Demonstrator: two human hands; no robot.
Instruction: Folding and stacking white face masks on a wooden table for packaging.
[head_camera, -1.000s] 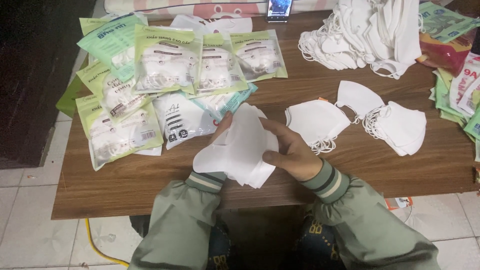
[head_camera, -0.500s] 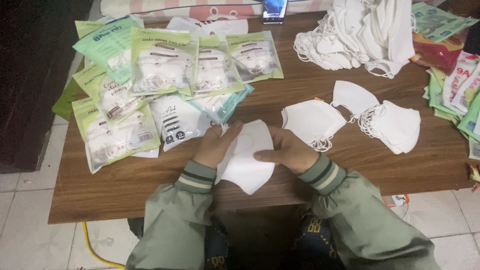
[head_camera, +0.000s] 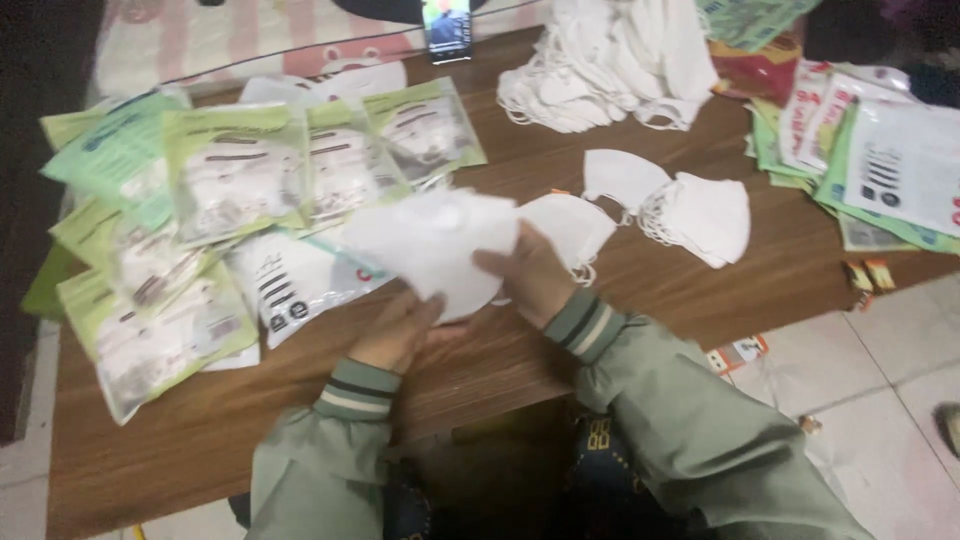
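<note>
1. Clear packets with light green borders (head_camera: 240, 180), left of the held mask and overlapping on the wooden table (head_camera: 200, 440); one folded white mask inside each, seen through the clear fronts.
2. White packet with black markings (head_camera: 290, 285), flat, just left of and below the held mask; contents not discernible.
3. White mask (head_camera: 435, 245): folded, soft, slightly blurred, held above the table near its front edge.
4. Left hand (head_camera: 400, 330): under the mask's lower edge, fingers closed on it.
5. Right hand (head_camera: 530, 275): clamped on the mask's right side, thumb on top.
6. Loose white masks: one (head_camera: 575, 225) just right of the held mask, partly behind the right hand; two more (head_camera: 690, 210) further right, ear loops showing.
7. Large heap of white masks (head_camera: 610, 65), beyond the held mask toward the table's far edge.
8. Stack of flat packets (head_camera: 870, 160), green, white and red, far right of the held mask, overhanging the table corner.
9. Phone (head_camera: 447, 25), upright at the far edge, beyond the held mask.
</note>
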